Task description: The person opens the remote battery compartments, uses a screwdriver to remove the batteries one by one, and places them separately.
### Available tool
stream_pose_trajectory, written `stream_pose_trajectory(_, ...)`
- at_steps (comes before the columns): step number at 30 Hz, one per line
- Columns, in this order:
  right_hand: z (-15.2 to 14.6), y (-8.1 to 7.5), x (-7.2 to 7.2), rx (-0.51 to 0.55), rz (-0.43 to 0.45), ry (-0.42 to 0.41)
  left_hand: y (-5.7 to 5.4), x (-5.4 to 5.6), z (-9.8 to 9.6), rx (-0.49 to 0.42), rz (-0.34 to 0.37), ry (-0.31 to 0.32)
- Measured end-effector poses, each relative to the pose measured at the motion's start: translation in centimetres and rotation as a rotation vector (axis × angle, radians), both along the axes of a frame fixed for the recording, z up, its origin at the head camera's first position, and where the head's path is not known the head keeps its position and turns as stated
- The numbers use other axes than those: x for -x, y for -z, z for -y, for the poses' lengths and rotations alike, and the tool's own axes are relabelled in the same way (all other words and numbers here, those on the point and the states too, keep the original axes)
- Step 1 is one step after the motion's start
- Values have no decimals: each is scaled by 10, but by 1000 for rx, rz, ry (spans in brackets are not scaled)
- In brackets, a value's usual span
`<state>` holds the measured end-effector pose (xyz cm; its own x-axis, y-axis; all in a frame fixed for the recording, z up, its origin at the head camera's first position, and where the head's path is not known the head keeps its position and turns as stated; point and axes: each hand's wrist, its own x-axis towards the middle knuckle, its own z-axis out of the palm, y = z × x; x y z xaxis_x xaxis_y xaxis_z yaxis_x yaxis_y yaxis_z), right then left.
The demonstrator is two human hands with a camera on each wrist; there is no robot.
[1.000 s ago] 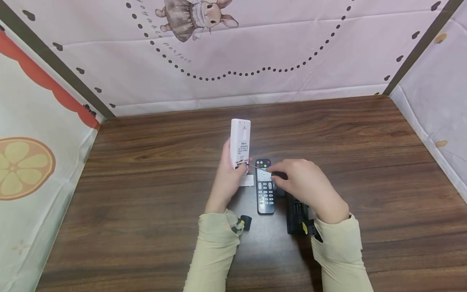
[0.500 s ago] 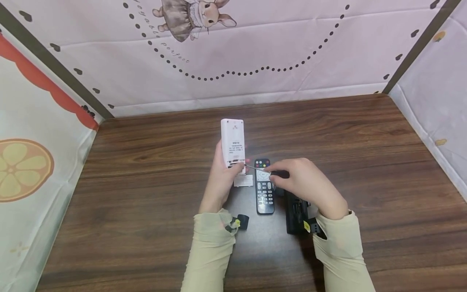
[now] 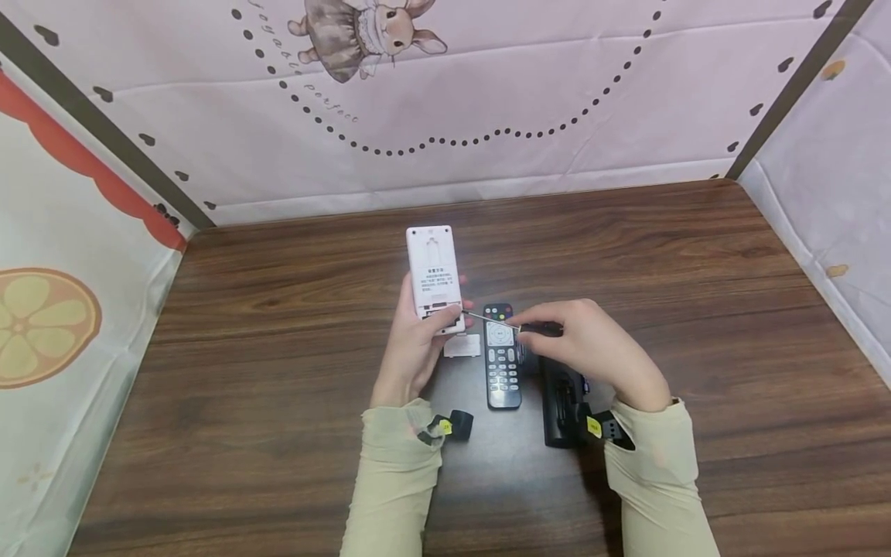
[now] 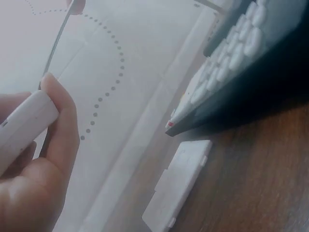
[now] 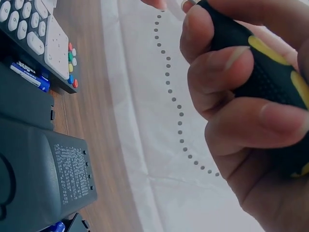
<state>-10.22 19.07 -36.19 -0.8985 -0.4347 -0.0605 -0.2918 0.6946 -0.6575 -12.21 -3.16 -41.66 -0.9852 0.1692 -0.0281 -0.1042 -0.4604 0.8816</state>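
Observation:
My left hand (image 3: 407,348) grips a white remote control (image 3: 433,263) above the table, its back towards me and its lower end bare at an uncovered battery compartment. The thumb lies across that compartment. In my right hand (image 3: 599,344) is a screwdriver (image 5: 268,72) with a black and yellow handle, held by curled fingers. Its thin shaft (image 3: 490,318) reaches left to the remote's edge beside the left thumb; whether the tip touches is too small to tell. A white battery cover (image 3: 462,346) lies on the table just below the remote.
A black remote with white buttons (image 3: 503,379) lies between the hands. Right of it, partly under my right wrist, is a black device (image 5: 67,164) with a printed label. A blue battery (image 5: 30,76) shows beside it. Patterned cloth (image 3: 487,93) hangs behind the wooden table (image 3: 278,309).
The white remote has shifted left with my left hand and turned its back more squarely upward. My right hand and the screwdriver have moved slightly to the right.

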Motion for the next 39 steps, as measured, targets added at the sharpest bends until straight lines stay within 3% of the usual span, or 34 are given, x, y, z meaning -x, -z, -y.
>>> stream_pose_trajectory(23,-4,6,3,80,19,-15,-2,0,5,-40,15,-2)
stream_pose_trajectory(32,-3,4,2,77,1,-10,0,0,3,-173,13,-10)
stream_pose_trajectory(39,-2,4,3,120,-16,9,2,0,0,-222,27,-30)
